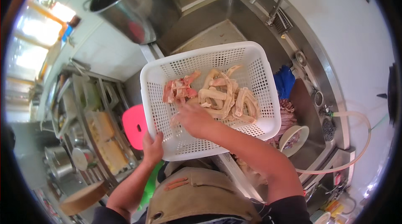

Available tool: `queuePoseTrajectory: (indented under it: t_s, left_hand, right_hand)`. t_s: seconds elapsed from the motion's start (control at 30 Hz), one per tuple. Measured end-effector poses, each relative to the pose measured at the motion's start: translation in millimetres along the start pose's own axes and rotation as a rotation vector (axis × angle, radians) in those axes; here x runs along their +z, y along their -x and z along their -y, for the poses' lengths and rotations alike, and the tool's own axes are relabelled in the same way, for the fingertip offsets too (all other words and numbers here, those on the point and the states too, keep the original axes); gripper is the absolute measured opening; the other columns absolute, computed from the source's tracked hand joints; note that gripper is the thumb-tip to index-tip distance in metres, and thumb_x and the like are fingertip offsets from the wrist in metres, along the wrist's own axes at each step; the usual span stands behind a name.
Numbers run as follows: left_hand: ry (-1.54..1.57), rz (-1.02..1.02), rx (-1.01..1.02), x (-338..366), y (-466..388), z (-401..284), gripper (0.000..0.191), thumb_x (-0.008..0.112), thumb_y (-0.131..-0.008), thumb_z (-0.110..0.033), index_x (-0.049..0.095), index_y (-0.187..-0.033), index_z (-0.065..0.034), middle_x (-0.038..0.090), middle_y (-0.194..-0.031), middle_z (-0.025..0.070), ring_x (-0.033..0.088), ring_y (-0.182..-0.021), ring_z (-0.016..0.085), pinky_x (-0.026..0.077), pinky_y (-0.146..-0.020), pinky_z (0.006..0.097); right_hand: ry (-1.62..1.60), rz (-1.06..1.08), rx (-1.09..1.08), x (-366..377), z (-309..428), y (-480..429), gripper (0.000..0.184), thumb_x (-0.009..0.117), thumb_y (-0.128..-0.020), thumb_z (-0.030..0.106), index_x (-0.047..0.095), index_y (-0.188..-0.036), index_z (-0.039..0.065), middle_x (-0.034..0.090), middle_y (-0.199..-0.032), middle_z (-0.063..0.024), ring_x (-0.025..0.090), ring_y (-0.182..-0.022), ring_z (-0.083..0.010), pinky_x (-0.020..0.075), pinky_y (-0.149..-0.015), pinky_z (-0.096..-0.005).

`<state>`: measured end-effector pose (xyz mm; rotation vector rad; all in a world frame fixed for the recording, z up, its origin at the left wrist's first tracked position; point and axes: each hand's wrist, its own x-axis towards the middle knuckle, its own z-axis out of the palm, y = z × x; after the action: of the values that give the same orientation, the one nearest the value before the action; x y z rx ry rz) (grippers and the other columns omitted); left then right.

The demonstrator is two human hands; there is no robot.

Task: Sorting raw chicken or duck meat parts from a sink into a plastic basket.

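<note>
A white perforated plastic basket (210,151) is tilted in front of my apron, above the edge of a steel sink. My left hand (153,148) grips its near left corner, thumb over the rim. Inside lie raw poultry pieces: red, bony chunks (179,88) on the left and pale, bent necks or wings (216,96) in the middle and right. My right hand (195,121) reaches into the basket beside the pale pieces. Its fingers are blurred, and I cannot tell whether they hold a piece.
Beyond the basket are a sink basin (216,35), a curved faucet (274,2) and a tall steel pot (138,7). Dark meat (284,120) and a white bowl (295,140) sit in the right basin. A pink stool (133,126) and a metal rack (94,129) stand left.
</note>
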<state>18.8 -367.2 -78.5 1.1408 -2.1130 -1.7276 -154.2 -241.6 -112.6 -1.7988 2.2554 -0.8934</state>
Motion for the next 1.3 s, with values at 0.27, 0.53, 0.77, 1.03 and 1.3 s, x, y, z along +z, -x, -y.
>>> queuePoseTrajectory:
  t_s: [0.27,0.53,0.77,1.03,1.3]
  left_hand:
    - [-0.028,-0.14,-0.072,4.4,8.2,-4.6,0.02,0.053,-0.088,-0.008,0.055,-0.104,0.0043,0.063,-0.093,0.0097,0.058,-0.085,0.016,0.045,-0.076,0.0301]
    - [0.124,-0.133,-0.018,2.8,8.9,3.7,0.018,0.052,-0.088,-0.008,0.054,-0.101,0.0048,0.063,-0.088,0.0094,0.056,-0.08,0.015,0.045,-0.072,0.0309]
    - [-0.033,-0.08,0.006,-0.3,6.6,7.2,0.019,0.053,-0.087,-0.01,0.053,-0.098,0.0042,0.061,-0.082,0.0118,0.055,-0.076,0.015,0.045,-0.068,0.0324]
    - [0.022,-0.123,-0.03,-0.2,12.9,6.7,0.022,0.052,-0.087,-0.008,0.054,-0.104,0.0055,0.063,-0.092,0.0118,0.057,-0.084,0.016,0.045,-0.075,0.0308]
    - [0.04,-0.129,-0.013,-4.0,16.0,6.8,0.025,0.051,-0.087,-0.008,0.053,-0.108,0.0057,0.063,-0.096,0.0118,0.057,-0.087,0.017,0.045,-0.078,0.0308]
  right_hand:
    - [0.181,0.051,-0.081,7.7,-16.9,-15.8,0.012,0.054,-0.074,0.014,0.064,-0.077,0.008,0.059,-0.086,-0.0062,0.053,-0.094,-0.0218,0.0378,-0.082,-0.0381]
    - [0.454,0.383,-0.022,-77.5,-87.3,45.3,0.012,0.054,-0.077,0.016,0.06,-0.074,0.006,0.058,-0.086,-0.0094,0.055,-0.087,-0.0248,0.0393,-0.08,-0.0373]
    - [0.282,0.426,0.391,-76.2,-84.6,-21.0,0.021,0.056,-0.078,0.015,0.061,-0.096,0.004,0.058,-0.092,-0.013,0.056,-0.089,-0.0312,0.0432,-0.081,-0.0414]
    - [0.14,0.299,0.287,-48.8,-82.6,-55.1,0.03,0.065,-0.068,0.011,0.06,-0.097,0.009,0.055,-0.101,-0.0139,0.054,-0.093,-0.031,0.0438,-0.077,-0.0426]
    - [0.289,0.343,0.367,-48.3,-85.9,-47.4,0.021,0.064,-0.067,0.018,0.065,-0.085,0.008,0.058,-0.092,-0.0133,0.054,-0.096,-0.0299,0.0435,-0.08,-0.0426]
